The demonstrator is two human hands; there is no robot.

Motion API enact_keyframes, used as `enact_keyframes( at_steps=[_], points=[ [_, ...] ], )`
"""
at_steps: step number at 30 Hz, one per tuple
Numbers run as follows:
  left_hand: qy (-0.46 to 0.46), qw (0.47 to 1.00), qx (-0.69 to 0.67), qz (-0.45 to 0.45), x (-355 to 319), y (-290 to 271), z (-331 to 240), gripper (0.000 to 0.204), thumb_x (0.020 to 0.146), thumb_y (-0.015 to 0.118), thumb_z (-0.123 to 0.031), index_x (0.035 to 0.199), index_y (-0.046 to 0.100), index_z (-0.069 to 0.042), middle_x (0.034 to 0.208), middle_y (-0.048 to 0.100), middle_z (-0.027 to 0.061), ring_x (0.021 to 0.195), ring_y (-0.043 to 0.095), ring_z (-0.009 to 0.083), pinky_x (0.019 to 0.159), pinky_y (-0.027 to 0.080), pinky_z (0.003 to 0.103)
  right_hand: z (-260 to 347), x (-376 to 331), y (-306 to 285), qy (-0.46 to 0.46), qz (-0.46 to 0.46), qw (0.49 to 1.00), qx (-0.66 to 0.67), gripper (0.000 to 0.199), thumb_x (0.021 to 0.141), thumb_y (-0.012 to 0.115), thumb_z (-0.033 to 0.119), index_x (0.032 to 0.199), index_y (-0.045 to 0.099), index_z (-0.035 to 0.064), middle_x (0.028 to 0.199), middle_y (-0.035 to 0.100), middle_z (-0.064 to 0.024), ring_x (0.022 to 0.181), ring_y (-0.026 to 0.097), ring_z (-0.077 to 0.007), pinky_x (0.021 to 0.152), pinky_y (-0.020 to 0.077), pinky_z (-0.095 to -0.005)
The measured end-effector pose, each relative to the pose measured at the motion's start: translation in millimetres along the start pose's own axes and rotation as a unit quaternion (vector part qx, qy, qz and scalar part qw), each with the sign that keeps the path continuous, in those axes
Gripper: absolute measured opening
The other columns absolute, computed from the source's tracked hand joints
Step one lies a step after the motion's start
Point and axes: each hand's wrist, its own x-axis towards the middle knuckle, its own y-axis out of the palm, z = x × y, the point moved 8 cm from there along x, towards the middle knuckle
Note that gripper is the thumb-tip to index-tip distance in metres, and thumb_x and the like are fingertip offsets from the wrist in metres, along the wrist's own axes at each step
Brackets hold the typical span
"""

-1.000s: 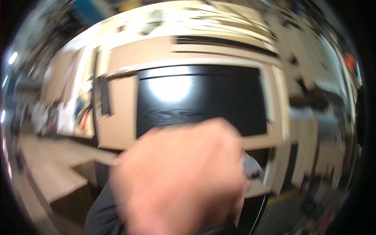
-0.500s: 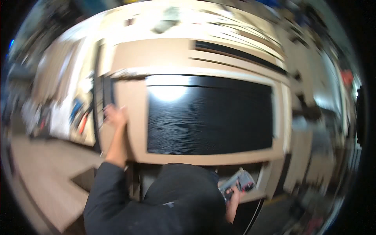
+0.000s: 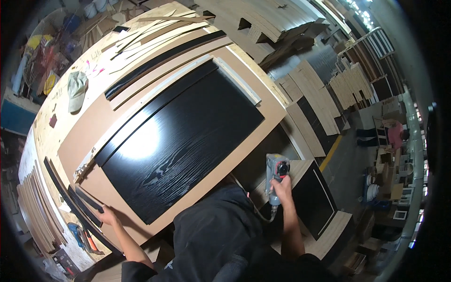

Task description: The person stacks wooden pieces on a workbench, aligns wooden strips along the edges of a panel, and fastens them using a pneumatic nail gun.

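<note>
The person leans over a wide desk [image 3: 56, 122] in a workshop, the dark-sleeved torso filling the lower middle of the view. The right hand [image 3: 282, 190] is wrapped tightly around the lower part of a grey handheld tool [image 3: 275, 175], a boxy unit with a red round knob on its face and a cable leaving its bottom end. The tool is held upright, off the near right edge of the desk, above a dark cabinet part beside the person.

The left hand [image 3: 107, 216] reaches out to the near left corner of the desk. Its fingers are flat and pressed down on a narrow black strip [image 3: 89, 201] that lies at the edge of a large tan board [image 3: 221, 160]. Whether the fingers curl under the strip cannot be told.

On the tan board lies a big black wood-grain panel [image 3: 183, 141], glossy, with a bright glare patch toward its left end. It lies between the two hands, touched by neither. A long black strip and a pale strip run along its far edge.

Farther back on the desk lie more black and tan strips and a pale cap [image 3: 76, 89]. Stacks of tan boards [image 3: 347, 84] stand on the floor to the right.
</note>
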Motion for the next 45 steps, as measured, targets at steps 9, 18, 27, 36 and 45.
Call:
enact_keyframes(
  at_steps=[9, 18, 27, 36, 45],
  points=[
    [0.029, 0.957, -0.288, -0.023, -161.5, -46.3, -135.6, 0.033, 0.093, 0.056, -0.020, 0.120, 0.054, -0.002, 0.085, 0.057, 0.0024, 0.065, 0.049, 0.0107, 0.052, 0.039, 0.024, 104.7, 206.5, -31.5, -0.208, 0.020, 0.953, -0.218, 0.067, 0.079, 0.058, 0.015, 0.136, 0.030, -0.0082, 0.118, 0.054, -0.0334, 0.110, 0.053, -0.0468, 0.094, 0.0439, -0.0464],
    [0.233, 0.866, -0.339, 0.284, -415.7, -0.7, -332.2, 0.045, 0.092, 0.052, -0.009, 0.135, 0.045, 0.002, 0.121, 0.053, 0.0100, 0.108, 0.050, 0.0202, 0.097, 0.038, 0.032, 146.7, 363.4, 75.6, -0.127, 0.009, 0.941, -0.314, 0.072, 0.092, 0.052, 0.034, 0.144, 0.023, -0.0063, 0.123, 0.052, -0.0300, 0.109, 0.055, -0.0442, 0.096, 0.0380, -0.0593],
    [0.455, 0.727, -0.211, 0.468, -565.2, 36.1, -446.4, 0.054, 0.073, 0.063, 0.001, 0.126, 0.054, 0.003, 0.126, 0.050, 0.0196, 0.117, 0.050, 0.0331, 0.101, 0.038, 0.038, 134.3, 323.7, 47.8, -0.301, 0.013, 0.925, -0.230, 0.049, 0.086, 0.058, 0.020, 0.130, 0.048, 0.0017, 0.113, 0.053, -0.0206, 0.111, 0.052, -0.0380, 0.090, 0.0423, -0.0500],
    [0.632, 0.477, -0.267, 0.549, -709.8, 18.4, -588.1, 0.057, 0.072, 0.076, -0.013, 0.125, 0.058, -0.003, 0.128, 0.051, 0.0220, 0.115, 0.053, 0.0374, 0.096, 0.044, 0.042, 138.1, 187.7, -139.8, -0.132, 0.048, 0.879, 0.456, 0.028, 0.098, 0.050, 0.024, 0.118, 0.052, 0.0035, 0.099, 0.063, -0.0062, 0.090, 0.063, -0.0149, 0.076, 0.0509, -0.0264],
    [0.669, 0.365, -0.377, 0.527, -793.1, -28.1, -634.9, 0.054, 0.067, 0.077, -0.013, 0.119, 0.062, -0.004, 0.123, 0.056, 0.0218, 0.103, 0.059, 0.0347, 0.084, 0.050, 0.039, 180.4, 168.5, -256.1, -0.260, -0.067, 0.875, 0.403, 0.055, 0.078, 0.047, -0.006, 0.133, 0.040, -0.0039, 0.112, 0.061, -0.0202, 0.105, 0.062, -0.0282, 0.094, 0.0491, -0.0379]
  ],
)
